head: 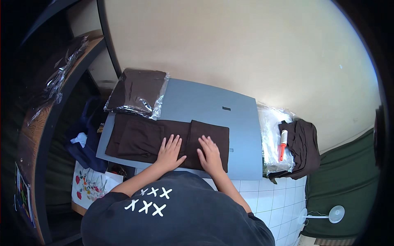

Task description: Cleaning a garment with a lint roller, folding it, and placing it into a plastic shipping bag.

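Observation:
A dark brown garment (141, 138), folded into a long strip, lies flat across the grey-blue tabletop (197, 95). Its right end is doubled over into a rectangular flap (212, 132), and its left part shows a further folded layer with creases. My left hand (170, 153) rests palm down near the middle of the cloth, left of the flap's edge. Flat on the flap lies my right hand (210, 155), fingers slightly spread. Neither hand grips anything. Behind the garment's left end sits a folded brown garment in a clear plastic bag (138, 92).
Right of the tabletop are clear plastic bags (272, 123), a lint roller with a red handle (282, 146) and a heap of brown cloth (307, 144). A wooden shelf (46, 123) with plastic-wrapped items stands at left. A green curtain (341, 172) and white desk lamp (336, 214) are at lower right.

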{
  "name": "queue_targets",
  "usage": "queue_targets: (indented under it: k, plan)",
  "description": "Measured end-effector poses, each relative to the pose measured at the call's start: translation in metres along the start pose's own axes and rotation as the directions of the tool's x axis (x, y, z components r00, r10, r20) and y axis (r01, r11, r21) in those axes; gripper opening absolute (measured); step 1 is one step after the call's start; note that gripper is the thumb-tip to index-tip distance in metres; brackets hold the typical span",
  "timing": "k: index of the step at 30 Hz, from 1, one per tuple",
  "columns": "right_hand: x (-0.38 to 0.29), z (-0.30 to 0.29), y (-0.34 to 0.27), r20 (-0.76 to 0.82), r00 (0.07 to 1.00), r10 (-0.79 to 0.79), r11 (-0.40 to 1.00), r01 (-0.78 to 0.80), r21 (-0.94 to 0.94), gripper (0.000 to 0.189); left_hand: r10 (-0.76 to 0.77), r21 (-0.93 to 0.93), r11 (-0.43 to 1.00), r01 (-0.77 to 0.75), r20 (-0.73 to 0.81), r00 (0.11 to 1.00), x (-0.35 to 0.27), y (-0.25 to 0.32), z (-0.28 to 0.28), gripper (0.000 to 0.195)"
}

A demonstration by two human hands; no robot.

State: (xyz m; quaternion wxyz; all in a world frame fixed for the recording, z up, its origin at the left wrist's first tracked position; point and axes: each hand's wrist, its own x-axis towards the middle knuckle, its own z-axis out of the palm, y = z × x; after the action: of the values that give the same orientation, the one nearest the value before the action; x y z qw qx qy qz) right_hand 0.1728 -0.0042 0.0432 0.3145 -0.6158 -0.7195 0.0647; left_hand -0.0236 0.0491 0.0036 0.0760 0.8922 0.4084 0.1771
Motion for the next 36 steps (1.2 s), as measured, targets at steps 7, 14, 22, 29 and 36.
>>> queue_targets:
  k: [7,14,22,29,36]
  plan:
    - [0.027,0.029,0.021,0.171,0.985,-0.003,0.955,0.054,-0.293,0.050,-0.032,0.105,0.994,0.027,0.046,0.998,-0.006,0.001,-0.002,0.078]
    - [-0.008,-0.001,0.093,-0.240,0.937,0.252,0.881,-0.325,-0.344,0.052,-0.022,0.113,0.994,0.011,0.091,0.996,-0.011,0.018,0.000,0.088]
    - [-0.040,-0.030,0.098,0.043,0.749,0.661,0.749,-0.657,-0.084,0.050,-0.019,0.133,0.991,0.003,0.120,0.993,-0.017,0.007,0.006,0.089]
    - [-0.039,-0.055,0.152,0.607,0.540,0.584,0.050,-0.770,0.637,0.028,0.095,-0.049,0.995,-0.085,0.282,0.955,-0.007,0.010,-0.001,0.078]
    - [-0.035,-0.122,0.182,0.355,0.488,0.797,0.081,-0.670,0.738,0.018,0.130,-0.950,0.293,0.106,0.149,0.980,-0.005,-0.017,-0.027,0.059]
